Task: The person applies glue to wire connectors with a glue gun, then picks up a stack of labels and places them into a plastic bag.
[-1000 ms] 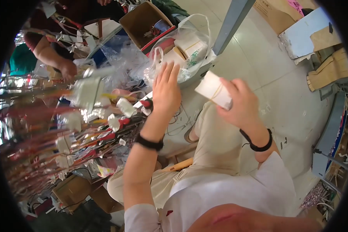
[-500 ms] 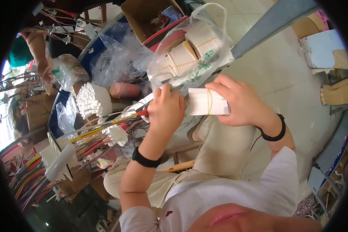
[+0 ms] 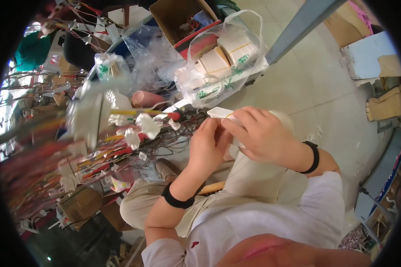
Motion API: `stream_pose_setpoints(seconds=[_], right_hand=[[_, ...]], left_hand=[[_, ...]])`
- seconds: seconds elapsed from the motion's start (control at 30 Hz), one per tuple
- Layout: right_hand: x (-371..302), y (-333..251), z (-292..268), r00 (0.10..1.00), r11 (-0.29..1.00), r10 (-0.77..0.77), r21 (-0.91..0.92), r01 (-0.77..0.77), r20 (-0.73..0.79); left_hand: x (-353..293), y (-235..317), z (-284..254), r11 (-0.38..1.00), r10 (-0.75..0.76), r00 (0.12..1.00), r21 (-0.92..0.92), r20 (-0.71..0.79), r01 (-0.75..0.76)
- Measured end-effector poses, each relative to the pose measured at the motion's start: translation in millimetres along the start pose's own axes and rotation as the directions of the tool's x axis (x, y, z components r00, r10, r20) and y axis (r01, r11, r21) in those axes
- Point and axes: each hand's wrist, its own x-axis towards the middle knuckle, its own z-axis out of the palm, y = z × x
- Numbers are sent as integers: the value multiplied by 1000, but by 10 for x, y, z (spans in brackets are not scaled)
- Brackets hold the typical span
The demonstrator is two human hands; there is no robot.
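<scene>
A bundle of white paper tags (image 3: 220, 112) with a yellow band around it is held above my lap, now tilted and mostly covered by my fingers. My right hand (image 3: 266, 137) is wrapped round it from the right. Against its near left side, my left hand (image 3: 208, 143) is closed, with thumb and fingertips meeting the bundle beside my right fingers. Just beyond my hands, a clear plastic bag (image 3: 201, 97) with green print contains several more banded bundles (image 3: 216, 61).
Wire harnesses with white connectors (image 3: 148, 126) crowd the left side, blurred at the near end. A pink roll (image 3: 147, 99) and an open cardboard box (image 3: 171, 20) lie beyond. A grey metal bar (image 3: 298, 31) slants across the far right. Cartons (image 3: 385, 104) stand at right.
My left hand has moved right and nearer, up to the bundle. The bundle has tilted in my right hand. The wires swung at left, and the other person's hand has left the small bag.
</scene>
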Motion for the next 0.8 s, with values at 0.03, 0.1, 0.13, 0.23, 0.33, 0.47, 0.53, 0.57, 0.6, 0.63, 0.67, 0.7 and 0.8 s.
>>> stream_pose_setpoints(seconds=[0.03,0.1,0.13,0.23,0.33,0.47,0.53,0.57,0.6,0.63,0.67,0.7,0.8], right_hand=[[-26,-86,30,999,998,-8,-55,10,34],[-87,-245,94,1000,998,-16,-67,17,24],[-109,-312,116,1000,997,-17,-72,18,14],[-179,-397,160,999,996,47,-75,-48,-11],[-191,-607,-5,987,958,159,243,-151,-14],[-246,-789,-151,979,937,200,298,-182,-29],[-296,-926,-159,964,920,259,318,-228,-56],[-315,-984,-151,970,924,237,319,-209,-51],[-332,-1036,-140,970,921,235,331,-204,-55],[-357,-1084,-132,969,918,241,339,-206,-63],[-372,-1125,-138,970,922,233,334,-198,-66],[-390,-1153,-156,970,920,237,333,-208,-50],[-496,-1171,-190,956,907,290,332,-260,-42]], left_hand=[[-88,-45,-2,1000,9,1000,-4,-6,-9],[-286,-123,-28,961,-123,992,-247,27,126],[-357,-135,-64,960,-116,993,-252,22,117],[-549,-173,-304,491,-353,926,-815,137,308],[-799,-399,-687,719,-307,943,-680,-128,142],[-1044,-631,-1145,756,-374,887,-643,-270,122],[-1192,-583,-1204,567,-436,882,-816,-179,115],[-1266,-666,-1264,559,-354,926,-823,-129,99],[-1333,-663,-1303,559,-357,922,-825,-148,84],[-1370,-606,-1296,553,-332,935,-829,-126,85],[-1389,-560,-1281,548,-302,948,-832,-100,87],[-1390,-569,-1252,534,-300,952,-838,-60,115],[-1316,-415,-1003,789,-249,966,-592,-64,164]])
